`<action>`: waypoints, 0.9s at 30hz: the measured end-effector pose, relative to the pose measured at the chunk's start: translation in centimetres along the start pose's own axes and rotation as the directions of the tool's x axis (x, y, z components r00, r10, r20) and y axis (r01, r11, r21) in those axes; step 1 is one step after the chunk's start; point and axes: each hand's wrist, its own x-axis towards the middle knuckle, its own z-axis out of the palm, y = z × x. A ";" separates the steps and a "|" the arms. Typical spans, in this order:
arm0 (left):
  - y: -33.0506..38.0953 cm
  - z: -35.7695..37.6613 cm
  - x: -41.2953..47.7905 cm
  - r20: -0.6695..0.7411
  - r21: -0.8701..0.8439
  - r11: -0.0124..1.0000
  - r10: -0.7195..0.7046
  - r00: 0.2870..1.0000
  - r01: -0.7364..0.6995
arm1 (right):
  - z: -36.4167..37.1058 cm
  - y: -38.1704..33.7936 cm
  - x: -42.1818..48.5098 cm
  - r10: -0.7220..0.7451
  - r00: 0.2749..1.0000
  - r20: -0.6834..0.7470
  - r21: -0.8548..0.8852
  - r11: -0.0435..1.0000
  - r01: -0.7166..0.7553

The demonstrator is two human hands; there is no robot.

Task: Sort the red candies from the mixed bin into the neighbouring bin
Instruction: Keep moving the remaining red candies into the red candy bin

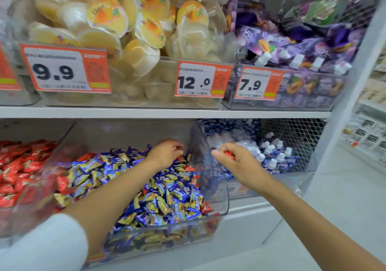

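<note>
Fingers (177,144) of both hands are closed on red sweets: over the mixed bin (222,195) the left hand (165,154) pinches one red candy (175,148), and the right hand (238,164), at that bin's right wall, grips a second red candy (229,155). The neighbouring bin (8,218) of red candies stands far left, so a loose grip on the way may drop one back, or among the white-capped pouches (271,162).

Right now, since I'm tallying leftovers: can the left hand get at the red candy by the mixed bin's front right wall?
Probably yes: that red candy lies uncovered atop the pile, though the left hand pinches another red piece.
</note>
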 end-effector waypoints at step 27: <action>-4.6 -10.8 -16.8 -0.160 -0.020 1.000 0.013 0.987 -0.017 | 12.7 -6.2 3.1 0.095 0.809 0.580 -0.225 0.973 0.047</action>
